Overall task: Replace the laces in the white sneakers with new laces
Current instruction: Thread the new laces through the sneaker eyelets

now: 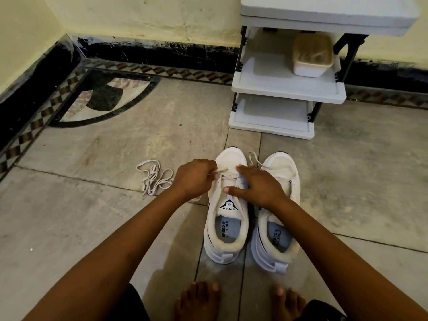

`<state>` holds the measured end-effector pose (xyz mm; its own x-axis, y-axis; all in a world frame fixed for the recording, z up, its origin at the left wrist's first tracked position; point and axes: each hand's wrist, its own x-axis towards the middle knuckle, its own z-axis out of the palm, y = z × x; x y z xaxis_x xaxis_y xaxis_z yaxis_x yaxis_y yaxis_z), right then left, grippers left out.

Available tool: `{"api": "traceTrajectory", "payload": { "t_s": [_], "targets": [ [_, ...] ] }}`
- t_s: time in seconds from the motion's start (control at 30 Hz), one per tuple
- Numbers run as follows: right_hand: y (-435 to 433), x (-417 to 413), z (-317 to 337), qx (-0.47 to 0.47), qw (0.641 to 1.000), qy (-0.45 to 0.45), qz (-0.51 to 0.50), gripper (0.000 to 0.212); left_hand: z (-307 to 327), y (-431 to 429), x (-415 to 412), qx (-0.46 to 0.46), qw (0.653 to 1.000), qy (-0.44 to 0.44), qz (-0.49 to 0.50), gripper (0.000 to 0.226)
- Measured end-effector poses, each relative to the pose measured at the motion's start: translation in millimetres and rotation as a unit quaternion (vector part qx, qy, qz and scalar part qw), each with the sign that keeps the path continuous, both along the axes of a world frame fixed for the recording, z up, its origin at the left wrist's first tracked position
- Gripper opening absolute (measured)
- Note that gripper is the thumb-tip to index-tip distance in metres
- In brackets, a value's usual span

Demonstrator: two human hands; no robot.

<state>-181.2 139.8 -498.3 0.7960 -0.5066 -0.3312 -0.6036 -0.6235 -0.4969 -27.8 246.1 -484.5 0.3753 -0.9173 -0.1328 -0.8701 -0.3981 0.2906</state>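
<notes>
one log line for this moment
left hand: pinches lace at sneaker eyelets | right hand: rests on same sneaker | other sneaker: beside it, lace slack | loose lace: floor, left of pair

Both bare forearms enter from the lower corners and converge at frame centre. Left hand (193, 179): fingers curled, pinching a lace (221, 170). Right hand (259, 187): fingers extended, thumb spread, resting on a white sneaker (231, 156).
</notes>
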Motion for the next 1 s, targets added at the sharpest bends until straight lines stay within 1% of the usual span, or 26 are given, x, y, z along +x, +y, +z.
{"api": "traceTrajectory", "payload": {
  "t_s": [0.07, 0.1, 0.17, 0.23, 0.3, 0.37, 0.4, 0.43, 0.47, 0.53, 0.57, 0.6, 0.63, 0.7, 0.73, 0.77, 0.8, 0.87, 0.9, 1.0],
  "targets": [
    [2.5, -0.3, -0.8, -0.012, 1.0, 0.005, 0.007, 0.083, 1.2, 0.9, 0.3, -0.028, 0.998, 0.056, 0.029, 0.016],
    [3.5, 0.1, -1.4, -0.014, 1.0, 0.005, 0.007, 0.083, 1.7, 1.7, 0.2, -0.025, 0.996, 0.073, 0.037, 0.017],
    [3.5, -0.2, -1.4, -0.01, 1.0, 0.008, 0.007, 0.083, 2.8, 2.2, 0.4, 0.003, 0.996, 0.077, 0.047, 0.021],
    [2.9, -0.1, 0.4, 0.008, 1.0, 0.01, 0.005, 0.084, 7.8, 2.9, 5.1, 0.041, 0.995, 0.064, 0.067, 0.035],
    [3.5, -1.7, 4.0, 0.031, 0.999, 0.001, -0.014, 0.088, 13.9, 1.4, 11.4, 0.054, 0.991, 0.074, 0.095, 0.047],
    [8.3, -4.5, 8.6, 0.022, 0.998, -0.024, -0.057, 0.087, 17.7, -2.4, 14.1, 0.056, 0.989, 0.088, 0.108, 0.047],
    [11.4, -5.7, 10.5, 0.006, 0.996, -0.035, -0.085, 0.08, 19.7, -4.5, 13.2, 0.056, 0.988, 0.096, 0.108, 0.043],
    [14.6, -6.5, 11.9, -0.002, 0.993, -0.042, -0.111, 0.067, 22.5, -6.1, 11.2, 0.05, 0.987, 0.111, 0.102, 0.039],
    [17.2, -7.5, 13.2, 0.007, 0.99, -0.042, -0.134, 0.052, 25.4, -7.8, 7.2, 0.038, 0.985, 0.14, 0.092, 0.035],
    [18.9, -8.0, 17.1, 0.054, 0.984, -0.044, -0.163, 0.022, 32.5, -9.9, -3.0, 0.013, 0.976, 0.211, 0.048, 0.032],
    [17.1, -8.0, 18.5, 0.071, 0.982, -0.045, -0.167, 0.016, 35.4, -10.5, -8.4, 0.008, 0.973, 0.232, 0.014, 0.031],
    [14.0, -7.7, 19.6, 0.087, 0.981, -0.044, -0.169, 0.016, 36.4, -11.7, -13.6, 0.009, 0.971, 0.238, -0.017, 0.027],
    [10.4, -7.4, 21.1, 0.107, 0.978, -0.041, -0.174, 0.016, 35.9, -12.6, -18.3, 0.012, 0.971, 0.236, -0.039, 0.023],
    [4.0, -8.2, 23.4, 0.169, 0.966, -0.037, -0.194, 0.011, 32.6, -13.7, -26.7, 0.012, 0.975, 0.218, -0.045, 0.019],
    [1.1, -8.6, 23.5, 0.2, 0.957, -0.037, -0.205, 0.013, 30.6, -14.2, -30.0, 0.002, 0.978, 0.205, -0.033, 0.015],
    [-0.9, -9.0, 22.8, 0.223, 0.95, -0.034, -0.216, 0.019, 28.4, -14.1, -32.1, -0.01, 0.983, 0.183, -0.018, 0.01],
    [-2.3, -9.6, 21.6, 0.236, 0.945, -0.03, -0.223, 0.025, 26.4, -14.2, -34.1, -0.019, 0.988, 0.151, -0.007, 0.008],
    [-3.3, -9.3, 18.3, 0.25, 0.939, -0.032, -0.234, 0.03, 22.6, -13.0, -38.0, -0.023, 0.996, 0.085, 0.001, 0.012],
    [-3.4, -9.2, 17.3, 0.255, 0.936, -0.034, -0.24, 0.03, 21.2, -12.0, -40.5, -0.023, 0.997, 0.071, 0.007, 0.014],
    [-3.1, -9.2, 14.4, 0.264, 0.932, -0.047, -0.245, 0.029, 17.8, -10.4, -49.4, -0.025, 0.996, 0.079, 0.038, 0.016]
  ]
}}
